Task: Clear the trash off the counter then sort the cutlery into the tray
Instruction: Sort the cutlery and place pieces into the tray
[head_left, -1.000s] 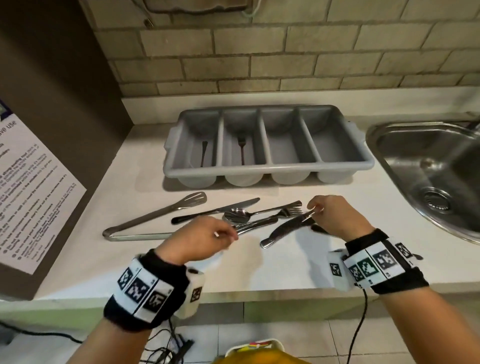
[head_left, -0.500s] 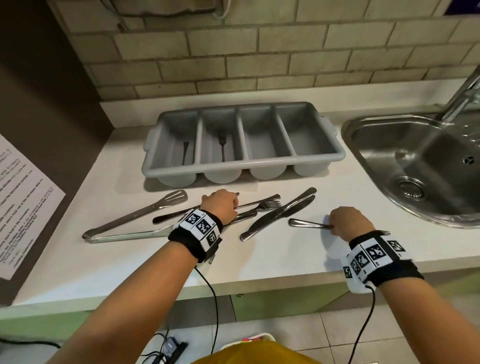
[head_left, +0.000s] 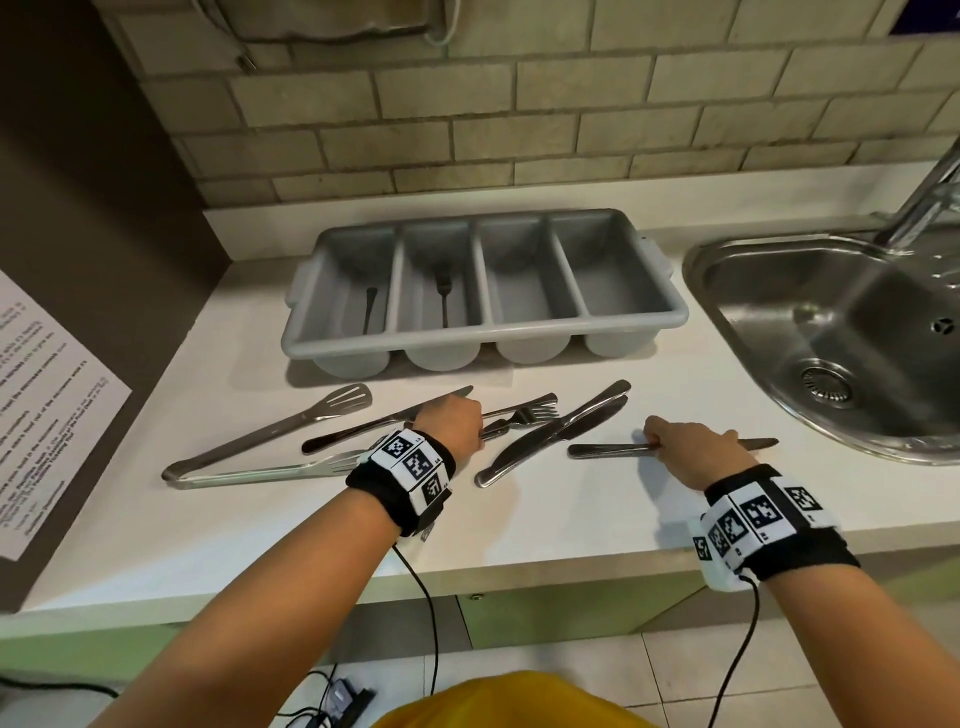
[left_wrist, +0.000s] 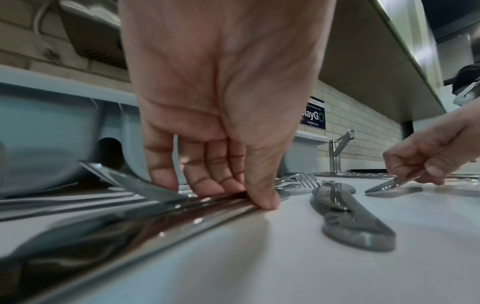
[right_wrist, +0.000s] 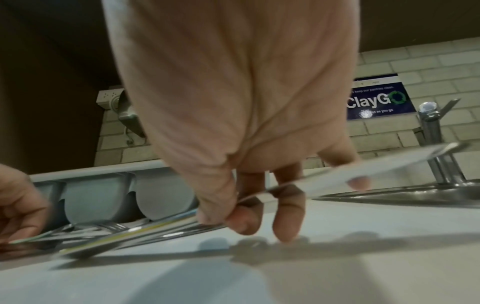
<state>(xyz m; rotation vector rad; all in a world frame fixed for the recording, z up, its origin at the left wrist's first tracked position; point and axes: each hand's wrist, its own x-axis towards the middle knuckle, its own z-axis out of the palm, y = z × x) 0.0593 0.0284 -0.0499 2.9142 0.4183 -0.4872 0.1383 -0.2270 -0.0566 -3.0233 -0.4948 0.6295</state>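
Note:
A grey four-compartment tray (head_left: 618, 335) stands at the back of the white counter (head_left: 545, 525). One dark utensil (head_left: 369, 309) lies in its first slot and a fork (head_left: 444, 296) in the second. Loose cutlery lies in front: tongs (head_left: 260, 452), a knife (head_left: 363, 428), forks (head_left: 530, 414) and two stacked knives (head_left: 566, 428). My left hand (head_left: 480, 434) is down on the pile, thumb and fingers (left_wrist: 262, 197) pinching cutlery handles. My right hand (head_left: 657, 447) pinches a table knife (head_left: 602, 450) at its middle; in the right wrist view this knife (right_wrist: 389, 164) is tilted, handle end low.
A steel sink (head_left: 831, 322) with a tap (head_left: 930, 192) is set in the counter at the right. A dark panel with a paper notice (head_left: 41, 405) closes the left side. Brick tiles form the back wall. Bare counter lies between my arms.
My right hand has carried one knife out of the pile to the right, near the sink. My left hand has moved forward onto the cutlery pile.

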